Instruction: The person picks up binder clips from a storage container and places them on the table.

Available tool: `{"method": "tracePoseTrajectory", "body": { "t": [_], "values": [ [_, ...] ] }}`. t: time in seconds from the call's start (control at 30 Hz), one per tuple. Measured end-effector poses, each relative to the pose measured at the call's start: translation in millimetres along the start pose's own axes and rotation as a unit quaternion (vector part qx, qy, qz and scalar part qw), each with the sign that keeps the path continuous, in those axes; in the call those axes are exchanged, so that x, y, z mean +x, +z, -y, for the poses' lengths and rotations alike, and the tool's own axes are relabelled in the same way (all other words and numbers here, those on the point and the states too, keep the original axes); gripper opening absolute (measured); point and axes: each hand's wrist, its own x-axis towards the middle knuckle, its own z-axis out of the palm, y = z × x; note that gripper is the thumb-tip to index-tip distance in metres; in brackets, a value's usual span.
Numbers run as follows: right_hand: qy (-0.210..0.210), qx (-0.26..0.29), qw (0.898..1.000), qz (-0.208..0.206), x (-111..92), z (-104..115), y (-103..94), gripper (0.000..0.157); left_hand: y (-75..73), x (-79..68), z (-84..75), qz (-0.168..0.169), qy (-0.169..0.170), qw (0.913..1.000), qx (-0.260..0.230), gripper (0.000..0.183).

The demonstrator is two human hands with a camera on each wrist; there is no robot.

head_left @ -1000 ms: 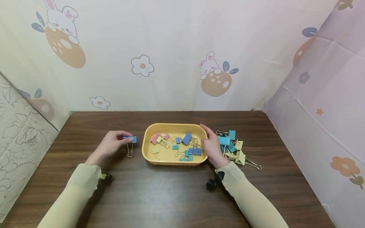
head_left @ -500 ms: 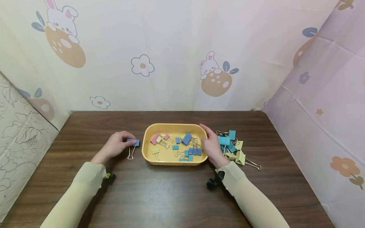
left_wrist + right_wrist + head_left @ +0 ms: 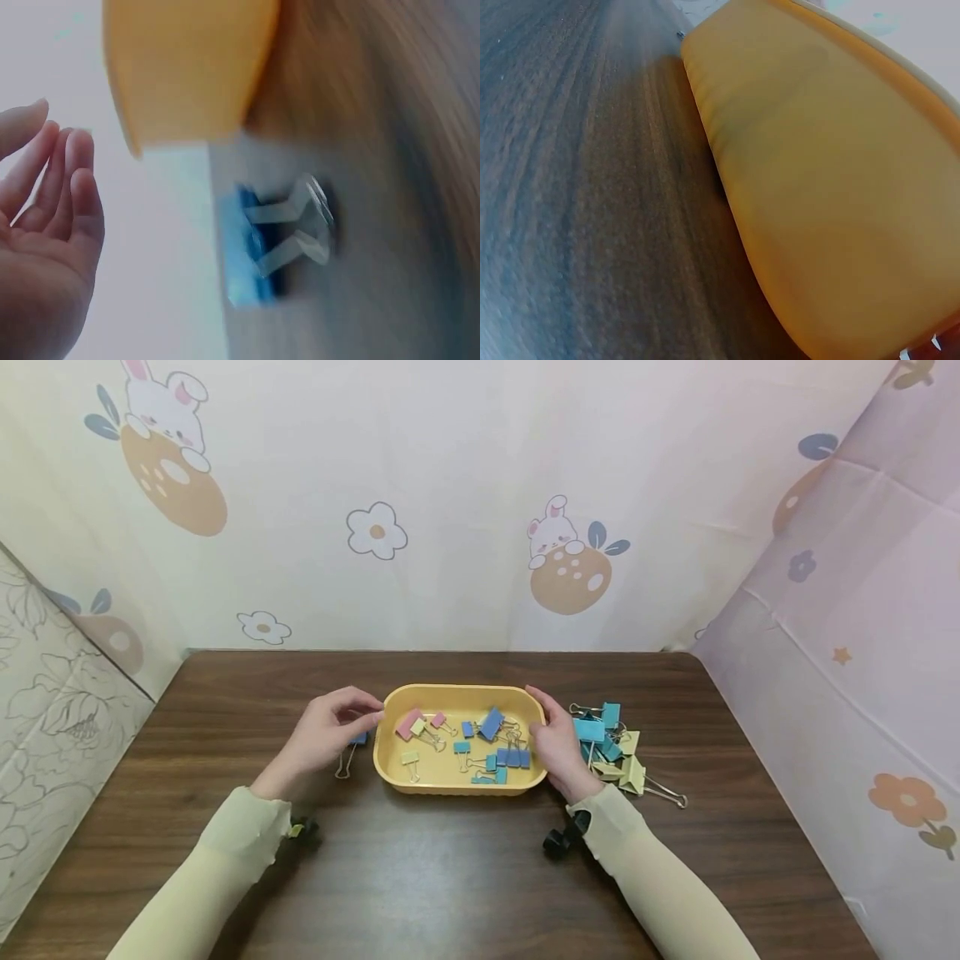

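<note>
My left hand (image 3: pixel 324 728) is at the left end of a yellow plastic tray (image 3: pixel 438 788), fingertips right at its rim and nothing in its grasp. Below that hand, partly hidden by it in the head view, a blue binder clip (image 3: pixel 244 251) lies on the table just left of the tray. My right hand (image 3: pixel 558 745) grips the tray's right end, with the thumb over the rim. Inside the tray are small binder clips: a pink clip (image 3: pixel 409 725), a yellow clip (image 3: pixel 409 758), a teal clip (image 3: pixel 462 747) and a blue clip (image 3: pixel 491 725), among several others.
A heap of larger teal binder clips (image 3: pixel 589 730) and yellow binder clips (image 3: pixel 632 773) lies right of the tray, beside my right hand. The brown wooden table (image 3: pixel 420 877) ends at a patterned curtain (image 3: pixel 450 602) behind.
My left hand slid the blue binder clip a little toward the tray, let go of it, and moved right to the tray's left rim. The right hand and tray have stayed put.
</note>
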Motion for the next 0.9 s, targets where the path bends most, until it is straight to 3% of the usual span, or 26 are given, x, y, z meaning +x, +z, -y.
{"method": "tracePoseTrajectory", "body": {
  "t": [0.1, 0.2, 0.3, 0.43, 0.57, 0.77, 0.9],
  "values": [
    [-0.003, -0.001, 1.000, 0.001, 0.4, 0.0, 0.3, 0.067, 11.7, 1.7, -11.8, 0.039, 0.051, 0.9979, -0.006, 0.013],
    [-0.002, -0.003, 1.000, 0.000, 0.4, 0.0, 0.6, 0.067, 24.3, 2.5, -17.0, 0.084, 0.089, 0.9919, 0.036, 0.015],
    [-0.001, -0.005, 1.000, 0.000, 0.1, 0.4, 0.9, 0.067, 35.8, 3.1, -17.7, 0.120, 0.112, 0.9801, 0.112, 0.016],
    [-0.002, -0.004, 1.000, 0.000, -0.1, 1.3, 1.2, 0.067, 47.0, 5.0, -20.4, 0.140, 0.133, 0.9584, 0.210, 0.013],
    [-0.001, -0.006, 1.000, 0.000, 0.1, 2.0, 0.9, 0.067, 53.8, 9.6, -26.9, 0.155, 0.133, 0.9354, 0.289, 0.010],
    [0.006, -0.007, 1.000, -0.002, -0.7, 2.3, 0.3, 0.067, 57.8, 16.6, -36.5, 0.198, 0.106, 0.8981, 0.378, 0.017],
    [0.006, -0.005, 1.000, -0.004, -0.8, 1.1, 0.7, 0.066, 58.5, 17.4, -39.4, 0.202, 0.100, 0.8899, 0.397, 0.020]
  ]
}}
